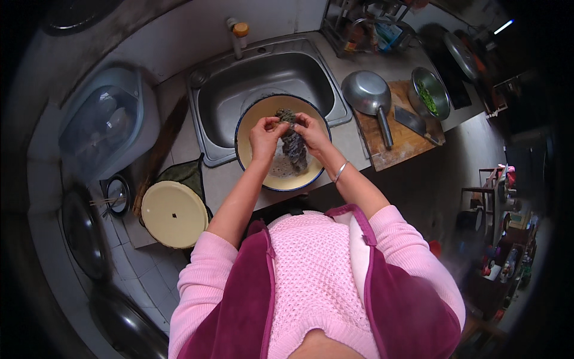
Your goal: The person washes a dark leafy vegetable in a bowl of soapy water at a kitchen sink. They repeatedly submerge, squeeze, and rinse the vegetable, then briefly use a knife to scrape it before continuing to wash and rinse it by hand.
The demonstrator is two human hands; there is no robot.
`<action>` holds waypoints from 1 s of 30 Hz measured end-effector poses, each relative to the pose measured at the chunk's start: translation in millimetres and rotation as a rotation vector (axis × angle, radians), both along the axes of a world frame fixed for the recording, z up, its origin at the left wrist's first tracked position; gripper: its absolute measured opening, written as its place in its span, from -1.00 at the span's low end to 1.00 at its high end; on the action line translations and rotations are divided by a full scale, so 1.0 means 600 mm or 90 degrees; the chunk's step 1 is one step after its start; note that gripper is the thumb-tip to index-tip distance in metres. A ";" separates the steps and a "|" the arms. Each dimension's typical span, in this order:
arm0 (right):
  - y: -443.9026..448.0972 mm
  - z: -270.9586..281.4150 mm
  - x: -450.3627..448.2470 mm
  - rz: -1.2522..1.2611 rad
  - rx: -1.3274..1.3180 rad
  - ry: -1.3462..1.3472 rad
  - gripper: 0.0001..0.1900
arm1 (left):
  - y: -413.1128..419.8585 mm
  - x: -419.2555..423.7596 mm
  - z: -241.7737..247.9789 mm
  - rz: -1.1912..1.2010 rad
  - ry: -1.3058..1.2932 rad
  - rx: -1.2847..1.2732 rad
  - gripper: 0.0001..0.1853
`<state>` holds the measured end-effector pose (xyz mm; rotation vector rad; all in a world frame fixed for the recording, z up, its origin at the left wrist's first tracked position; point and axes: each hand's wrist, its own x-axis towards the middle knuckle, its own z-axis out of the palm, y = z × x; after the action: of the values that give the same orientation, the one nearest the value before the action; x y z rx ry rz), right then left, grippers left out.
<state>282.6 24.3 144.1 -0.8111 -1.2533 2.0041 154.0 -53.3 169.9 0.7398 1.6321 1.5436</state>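
Note:
Both of my hands are above a cream enamel basin (288,183) with a dark blue rim, which overlaps the front edge of the sink. Between my fingers hangs a dark, wrinkled, wet-looking clump (293,150); whether it is seaweed, tripe or something else I cannot tell. My left hand (264,137) pinches its upper part with thumb and fingertips. From the other side, my right hand (312,133) pinches it at about the same height. Cloudy liquid with dark specks (278,168) covers the basin's bottom beneath the clump.
Behind the basin is a stainless steel sink (219,112) with a faucet (237,45). Rightward, a wooden cutting board (376,155) carries an upturned saucepan (367,92), a cleaver (410,120) and a metal bowl of chopped greens (428,98). A cream lid (175,215) and plastic bin (148,130) are left.

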 end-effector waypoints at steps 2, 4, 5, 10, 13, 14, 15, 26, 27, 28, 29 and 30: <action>-0.019 0.008 -0.003 -0.020 0.065 0.006 -0.77 | -0.002 0.002 -0.003 -0.026 0.109 0.005 -0.74; -0.033 0.012 -0.001 -0.047 0.103 -0.049 -0.79 | -0.008 0.001 -0.004 -0.053 0.187 -0.015 -0.74; -0.038 0.014 0.000 -0.061 0.127 -0.068 -0.80 | -0.011 0.000 -0.004 -0.065 0.214 -0.028 -0.74; -0.047 0.014 0.000 -0.092 0.192 -0.171 -0.82 | -0.020 -0.010 -0.004 -0.135 0.047 -0.006 -0.80; -0.048 0.015 -0.005 -0.104 0.221 -0.205 -0.82 | -0.029 -0.017 -0.003 -0.156 -0.038 -0.017 -0.82; -0.048 0.015 -0.008 -0.110 0.223 -0.209 -0.82 | -0.032 -0.020 -0.003 -0.154 -0.067 -0.015 -0.83; -0.049 0.016 -0.010 -0.113 0.231 -0.217 -0.82 | -0.035 -0.022 -0.003 -0.153 -0.097 -0.011 -0.84; -0.042 0.000 -0.025 -0.114 0.180 -0.193 -0.78 | -0.051 -0.038 0.000 -0.080 -0.205 -0.002 -0.82; -0.039 -0.003 -0.024 -0.133 0.152 -0.186 -0.77 | -0.051 -0.038 -0.001 -0.065 -0.240 0.005 -0.82; -0.036 -0.004 -0.022 -0.152 0.125 -0.174 -0.76 | -0.050 -0.042 -0.002 -0.042 -0.235 0.012 -0.81; -0.034 -0.005 -0.020 -0.173 0.086 -0.176 -0.75 | -0.048 -0.046 -0.003 -0.025 -0.233 0.020 -0.81; -0.033 -0.004 -0.018 -0.173 0.075 -0.154 -0.75 | -0.045 -0.048 -0.004 0.002 -0.229 0.024 -0.81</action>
<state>271.9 4.3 141.6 -1.1264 -1.3024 1.6379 125.0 -80.5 167.2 0.4454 1.3406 1.6059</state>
